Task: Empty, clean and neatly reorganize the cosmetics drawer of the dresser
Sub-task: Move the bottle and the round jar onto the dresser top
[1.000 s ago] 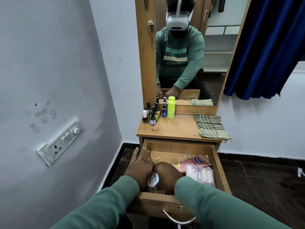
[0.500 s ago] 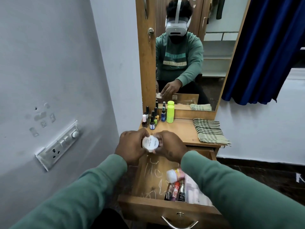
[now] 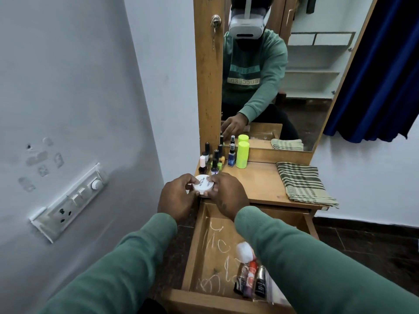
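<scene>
Home bedroom. Indicators: light-brown wooden dresser (image 3: 260, 184), tall rectangular mirror (image 3: 313, 87), navy fabric curtain (image 3: 381, 75), white plastic wall switch plate (image 3: 68, 205), small nail-polish bottles (image 3: 214, 160).

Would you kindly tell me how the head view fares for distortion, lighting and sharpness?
Head view: wide-angle bending makes the wooden mirror frame lean; light is soft and even, with no glare on its glass; the white jar pinched between the left hand and right hand is fairly sharp, its print barely legible; the small bottles in the drawer look smeared.
</scene>
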`<state>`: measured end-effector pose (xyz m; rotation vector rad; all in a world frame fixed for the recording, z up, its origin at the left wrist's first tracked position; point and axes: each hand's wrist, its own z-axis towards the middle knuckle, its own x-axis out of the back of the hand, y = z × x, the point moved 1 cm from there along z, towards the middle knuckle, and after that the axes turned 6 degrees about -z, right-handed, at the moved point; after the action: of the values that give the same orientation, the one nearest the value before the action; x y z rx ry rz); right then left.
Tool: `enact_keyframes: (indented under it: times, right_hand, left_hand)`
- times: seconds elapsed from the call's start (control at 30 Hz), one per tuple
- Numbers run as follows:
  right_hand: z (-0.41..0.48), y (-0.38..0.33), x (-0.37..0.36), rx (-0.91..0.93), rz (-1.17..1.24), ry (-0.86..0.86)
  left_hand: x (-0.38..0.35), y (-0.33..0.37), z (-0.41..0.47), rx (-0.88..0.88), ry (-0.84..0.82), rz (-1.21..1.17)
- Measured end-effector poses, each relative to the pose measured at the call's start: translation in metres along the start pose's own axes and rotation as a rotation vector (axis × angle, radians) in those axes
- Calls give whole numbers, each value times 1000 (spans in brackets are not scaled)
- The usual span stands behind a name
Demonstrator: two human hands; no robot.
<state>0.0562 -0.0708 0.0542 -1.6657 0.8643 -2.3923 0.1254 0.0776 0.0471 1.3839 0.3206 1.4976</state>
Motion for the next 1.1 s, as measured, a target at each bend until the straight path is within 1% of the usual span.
enact_keyframes:
  times: [0.1,0.27,0.4,0.5,0.57,0.63,0.7,0.77,0.87,0.97,1.0,1.1]
  right_hand:
    - [-1,3,-6,19,-10,28]
    - [-8,6,2,23,26,19]
    - [-19,10,19,-3,50,48]
    - [-32,14,36,29,49,41]
    - [-42,20,46,53,39,12]
    - [-53,27,54,70,6,-19]
    - [-63,35,60,70,-15,-36]
    - [-71,43,66,46,-1,-53]
    - [-83,54,70,20,3,-60]
    - [-97,65,72,13,-4,-73]
    - [-101,68,71,13,-1,-91]
    - [-112,76,65,25,-17,-196]
  left_hand:
    - [-4,-3,-2,-14,49,21]
    - [-1,3,-10,-48,58,3]
    - [5,16,-20,-180,78,97]
    - [3,35,-37,-285,68,168]
    - [-2,45,-51,-379,0,188]
    - [-12,52,-62,-410,-118,174]
    - [-23,55,-71,-369,-207,112]
    - [-33,57,-79,-330,-250,41]
    - [-44,60,-89,-306,-296,31]
    - [-55,59,-92,-274,-333,100]
    - [-57,58,-93,-246,-371,135]
    - [-64,53,-98,-131,-565,243]
